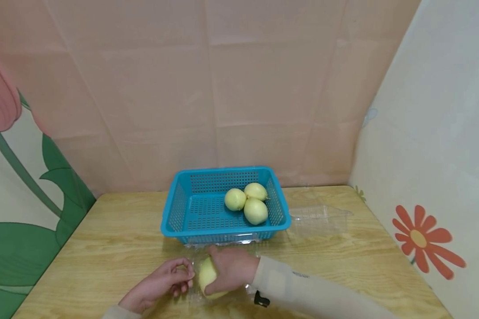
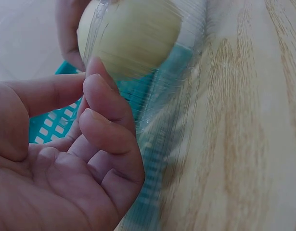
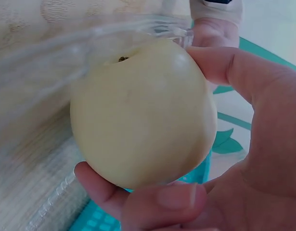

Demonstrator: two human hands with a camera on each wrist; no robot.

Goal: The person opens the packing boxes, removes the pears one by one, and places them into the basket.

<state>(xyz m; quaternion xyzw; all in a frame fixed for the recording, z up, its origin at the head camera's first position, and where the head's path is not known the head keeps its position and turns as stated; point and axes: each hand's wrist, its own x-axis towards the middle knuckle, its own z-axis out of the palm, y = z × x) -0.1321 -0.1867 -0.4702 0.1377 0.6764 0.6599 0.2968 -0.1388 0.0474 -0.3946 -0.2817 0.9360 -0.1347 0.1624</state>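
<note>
A clear plastic box (image 1: 243, 242) lies in front of the blue basket, toward me. My right hand (image 1: 236, 266) grips a round, pale yellow pear (image 1: 207, 274) at the box's left part. The right wrist view shows thumb and fingers around opposite sides of the pear (image 3: 143, 115), its small dark stem end toward the box rim. At the box's left edge, my left hand (image 1: 165, 281) pinches the thin plastic rim between thumb and index finger, the other fingers curled. Through the ribbed clear wall (image 2: 152, 113), the left wrist view shows the pear beyond.
A blue perforated basket (image 1: 223, 232) stands behind the box, with three pale yellow pears (image 1: 256, 211) in its right half. Another clear plastic container (image 1: 319, 219) lies right of the basket on the wooden table (image 1: 115, 248). Printed cloth walls (image 1: 423, 155) border the table.
</note>
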